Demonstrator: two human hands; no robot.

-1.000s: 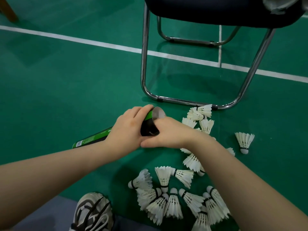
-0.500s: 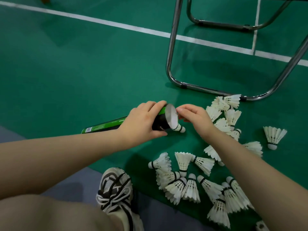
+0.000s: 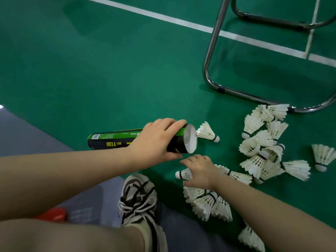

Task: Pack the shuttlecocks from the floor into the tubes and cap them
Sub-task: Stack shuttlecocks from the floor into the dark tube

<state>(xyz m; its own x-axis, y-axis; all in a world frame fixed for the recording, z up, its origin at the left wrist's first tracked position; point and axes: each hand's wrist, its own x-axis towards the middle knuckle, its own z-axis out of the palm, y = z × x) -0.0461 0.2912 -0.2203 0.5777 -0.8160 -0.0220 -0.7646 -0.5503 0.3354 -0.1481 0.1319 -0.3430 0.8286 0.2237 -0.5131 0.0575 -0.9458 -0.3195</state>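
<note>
A green and black shuttlecock tube (image 3: 116,140) lies on the green floor. My left hand (image 3: 156,140) grips it near its open mouth (image 3: 190,140), which faces right. One white shuttlecock (image 3: 207,133) lies just beyond the mouth, cork pointing away. My right hand (image 3: 200,170) is spread over another shuttlecock (image 3: 182,174) below the tube, fingers above it and thumb below, its cork poking out to the left. Several more shuttlecocks (image 3: 261,148) lie in a loose pile to the right, and others (image 3: 207,202) lie under my right forearm.
A chrome chair frame (image 3: 209,70) stands on the floor at the upper right, its base touching the pile. My shoe (image 3: 138,197) rests at the edge of a grey mat (image 3: 27,131). A red object (image 3: 52,214) lies by my leg. White court lines (image 3: 163,17) cross the floor.
My right hand left the tube mouth and dropped down to a shuttlecock in the near pile. The left hand keeps its hold on the tube. The view has shifted down and left.
</note>
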